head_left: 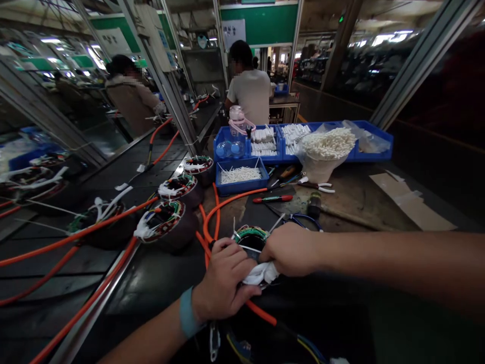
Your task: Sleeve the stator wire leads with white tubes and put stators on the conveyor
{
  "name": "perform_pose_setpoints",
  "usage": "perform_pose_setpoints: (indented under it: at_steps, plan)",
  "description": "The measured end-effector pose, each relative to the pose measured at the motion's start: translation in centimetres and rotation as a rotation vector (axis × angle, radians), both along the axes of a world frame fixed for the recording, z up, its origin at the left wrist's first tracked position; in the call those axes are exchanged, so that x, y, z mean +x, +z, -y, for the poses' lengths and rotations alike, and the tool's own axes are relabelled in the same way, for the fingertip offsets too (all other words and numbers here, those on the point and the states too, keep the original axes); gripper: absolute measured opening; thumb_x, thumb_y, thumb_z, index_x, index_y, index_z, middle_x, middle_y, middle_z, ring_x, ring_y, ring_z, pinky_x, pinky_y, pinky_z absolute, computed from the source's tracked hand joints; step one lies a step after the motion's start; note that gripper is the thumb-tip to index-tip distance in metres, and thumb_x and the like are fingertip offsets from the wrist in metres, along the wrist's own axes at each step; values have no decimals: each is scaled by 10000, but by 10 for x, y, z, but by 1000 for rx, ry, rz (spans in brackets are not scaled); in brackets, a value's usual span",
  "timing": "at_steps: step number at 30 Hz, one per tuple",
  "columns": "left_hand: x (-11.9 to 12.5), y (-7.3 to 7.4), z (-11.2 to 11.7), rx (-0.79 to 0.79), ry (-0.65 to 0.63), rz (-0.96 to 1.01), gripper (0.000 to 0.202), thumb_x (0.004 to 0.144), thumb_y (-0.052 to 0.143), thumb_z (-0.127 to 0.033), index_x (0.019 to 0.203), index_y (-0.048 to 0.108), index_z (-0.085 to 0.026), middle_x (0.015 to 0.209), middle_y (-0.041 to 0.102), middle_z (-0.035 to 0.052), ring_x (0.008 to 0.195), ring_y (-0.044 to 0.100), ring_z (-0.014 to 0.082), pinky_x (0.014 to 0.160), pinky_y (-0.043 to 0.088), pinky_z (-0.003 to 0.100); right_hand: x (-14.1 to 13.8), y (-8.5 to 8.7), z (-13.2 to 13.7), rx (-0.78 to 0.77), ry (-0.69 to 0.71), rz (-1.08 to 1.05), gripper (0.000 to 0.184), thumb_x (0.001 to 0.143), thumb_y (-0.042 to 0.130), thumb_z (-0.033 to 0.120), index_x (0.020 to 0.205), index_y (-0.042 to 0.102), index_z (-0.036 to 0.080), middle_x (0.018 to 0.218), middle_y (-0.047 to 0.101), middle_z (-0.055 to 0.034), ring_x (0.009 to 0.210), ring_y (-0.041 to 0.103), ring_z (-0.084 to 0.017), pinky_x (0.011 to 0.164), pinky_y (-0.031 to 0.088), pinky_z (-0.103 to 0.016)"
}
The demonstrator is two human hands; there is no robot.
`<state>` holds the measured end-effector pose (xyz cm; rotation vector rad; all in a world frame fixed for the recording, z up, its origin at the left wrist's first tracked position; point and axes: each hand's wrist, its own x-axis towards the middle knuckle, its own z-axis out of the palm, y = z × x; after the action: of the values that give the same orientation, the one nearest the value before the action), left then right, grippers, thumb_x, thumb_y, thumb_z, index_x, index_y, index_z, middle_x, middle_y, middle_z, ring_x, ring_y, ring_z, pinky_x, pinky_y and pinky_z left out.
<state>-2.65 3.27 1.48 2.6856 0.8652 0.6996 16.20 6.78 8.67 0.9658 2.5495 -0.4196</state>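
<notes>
A wound motor stator (250, 237) with green and coloured wires lies on the dark bench right in front of me. My left hand (223, 280), a teal band on its wrist, curls over the stator's near rim and pinches white sleeving (261, 273) there. My right hand (290, 248) is closed on the stator's right side, touching the same white sleeving. An orange cable (227, 202) runs from the stator across the bench.
Three more stators (166, 222) (180, 188) (199, 166) line the bench edge beside a conveyor with others. Blue bins (238, 177) of white sleeves, a bag of white tubes (328, 146), a red-handled tool (273, 198), pliers and scissors lie beyond. Two people work farther back.
</notes>
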Motion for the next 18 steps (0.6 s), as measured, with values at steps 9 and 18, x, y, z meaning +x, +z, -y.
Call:
perform_pose_setpoints:
  at_steps: [9,18]
  plan:
    - [20,32,23,-193,256,-164,141,853,497,-273,860,618,-201,791,615,13,813,521,192,900,301,426,13,-4,4,8,1,-114,282,790,503,269,1008,679,302,830,714,-55,733,648,-218,474,279,-260]
    - [23,24,27,-65,248,-134,143,848,493,-248,862,623,-189,798,616,45,820,503,219,836,350,420,4,7,-9,49,189,20,289,731,508,128,935,697,204,840,709,-99,748,653,-257,470,309,-262]
